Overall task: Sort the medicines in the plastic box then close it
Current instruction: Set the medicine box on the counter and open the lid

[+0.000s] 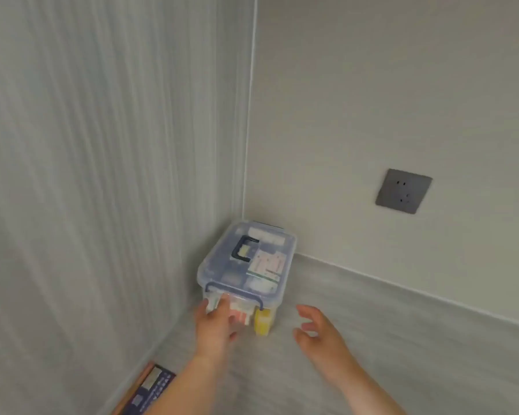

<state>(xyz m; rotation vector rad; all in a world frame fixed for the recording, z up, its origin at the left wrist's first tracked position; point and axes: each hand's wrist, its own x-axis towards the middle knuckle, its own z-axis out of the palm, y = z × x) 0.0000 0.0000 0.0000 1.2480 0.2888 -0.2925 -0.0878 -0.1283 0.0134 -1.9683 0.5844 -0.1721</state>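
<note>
A clear plastic box (222, 265) with a dark blue handle (244, 248) and blue latches sits in the corner where two walls meet. Its lid is on, and medicine packets (267, 265) and a yellow item (263, 323) show through the plastic. My left hand (215, 326) touches the box's near end at the front latch (234, 292), fingers against the wall of the box. My right hand (316, 327) hovers just right of the box, fingers spread, holding nothing.
The box rests on a pale grey surface (372, 339) bounded by walls at left and behind. A grey power socket (403, 190) is on the back wall. A dark blue and brown carton (150, 390) lies at the lower left by the wall.
</note>
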